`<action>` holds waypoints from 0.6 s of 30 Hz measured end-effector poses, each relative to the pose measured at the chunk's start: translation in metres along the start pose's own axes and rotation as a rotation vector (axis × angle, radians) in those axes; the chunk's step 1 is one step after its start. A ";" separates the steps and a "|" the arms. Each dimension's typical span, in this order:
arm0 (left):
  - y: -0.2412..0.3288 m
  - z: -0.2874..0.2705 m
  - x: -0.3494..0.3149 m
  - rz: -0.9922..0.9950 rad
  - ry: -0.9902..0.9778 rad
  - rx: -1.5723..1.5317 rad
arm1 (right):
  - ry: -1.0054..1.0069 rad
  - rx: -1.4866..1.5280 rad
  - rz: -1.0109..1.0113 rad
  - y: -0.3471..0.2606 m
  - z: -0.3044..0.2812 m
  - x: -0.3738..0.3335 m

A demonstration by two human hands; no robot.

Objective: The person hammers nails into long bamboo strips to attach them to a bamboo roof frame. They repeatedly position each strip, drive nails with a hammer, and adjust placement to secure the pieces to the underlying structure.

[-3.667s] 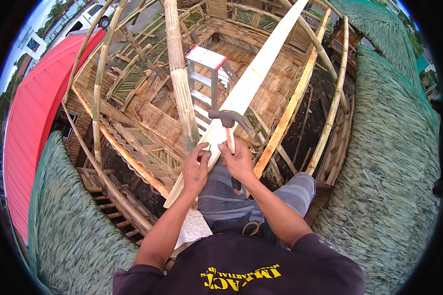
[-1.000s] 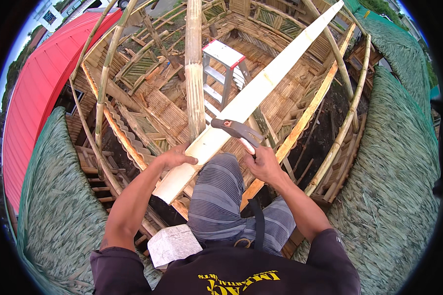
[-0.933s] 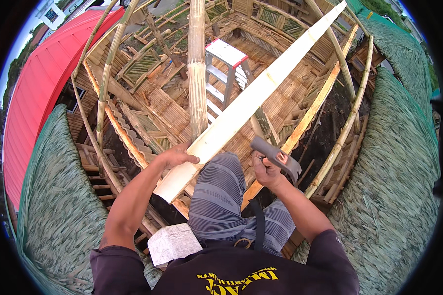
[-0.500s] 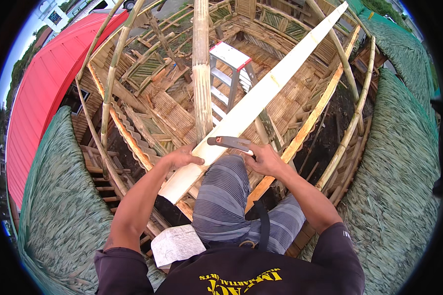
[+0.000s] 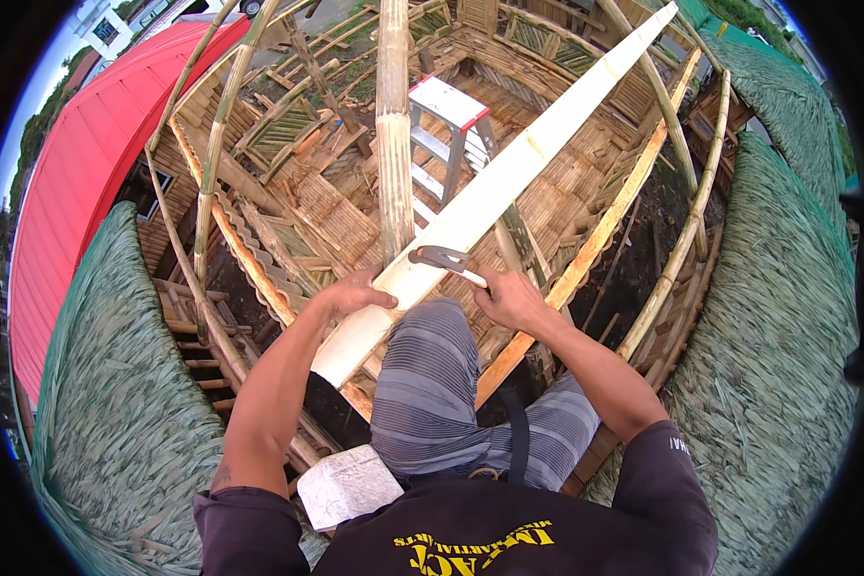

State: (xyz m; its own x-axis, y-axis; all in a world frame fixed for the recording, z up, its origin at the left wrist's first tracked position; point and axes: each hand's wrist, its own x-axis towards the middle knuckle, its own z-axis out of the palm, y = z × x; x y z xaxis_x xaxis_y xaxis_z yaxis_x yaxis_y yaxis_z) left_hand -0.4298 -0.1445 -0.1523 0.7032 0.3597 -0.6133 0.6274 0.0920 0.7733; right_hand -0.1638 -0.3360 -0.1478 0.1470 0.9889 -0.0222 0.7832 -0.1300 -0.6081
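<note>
A long, pale split-bamboo slat (image 5: 480, 202) runs slantwise from beside my left knee up to the far right. My left hand (image 5: 352, 296) is closed round its left edge, the thumb lying on the upper face. My right hand (image 5: 511, 298) grips a hand tool (image 5: 442, 257) by its pale handle. The tool has a dark, rounded head, held over the slat near my left hand; its exact kind is unclear. Whether the head touches the slat, I cannot tell. My left knee (image 5: 432, 331) is close against the slat's near edge.
An upright bamboo pole (image 5: 394, 144) stands just beyond the slat. Past it is a stepladder (image 5: 442, 101) with a white top. Bamboo rafters (image 5: 686, 240) and a yellowish beam (image 5: 605, 235) cross over the lower floor. Thatched roofs (image 5: 778, 317) flank both sides; a red roof (image 5: 106, 163) lies left.
My right hand has tilted the tool, so its head now shows a gap beside the handle. My left hand stays on the slat. The view has shifted slightly.
</note>
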 end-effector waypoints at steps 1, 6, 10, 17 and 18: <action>-0.001 0.001 -0.001 0.073 0.049 0.002 | 0.141 0.156 -0.102 0.000 0.001 -0.003; 0.002 0.000 -0.004 -0.014 0.024 -0.078 | 0.119 0.071 -0.271 -0.004 0.014 -0.010; 0.001 0.002 -0.005 -0.004 0.054 -0.063 | 0.040 0.063 -0.010 -0.011 0.030 -0.019; 0.007 0.001 -0.008 -0.011 0.065 0.060 | -0.045 -0.002 0.163 -0.011 0.041 -0.031; 0.015 0.001 -0.008 0.003 0.111 0.181 | -0.028 0.143 0.153 -0.009 0.040 -0.031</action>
State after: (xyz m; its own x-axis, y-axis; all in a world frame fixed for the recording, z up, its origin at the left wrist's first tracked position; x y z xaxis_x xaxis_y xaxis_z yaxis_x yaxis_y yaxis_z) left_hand -0.4260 -0.1470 -0.1357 0.6700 0.4609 -0.5820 0.6824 -0.0735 0.7273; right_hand -0.1997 -0.3629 -0.1730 0.2391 0.9604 -0.1434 0.6591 -0.2689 -0.7024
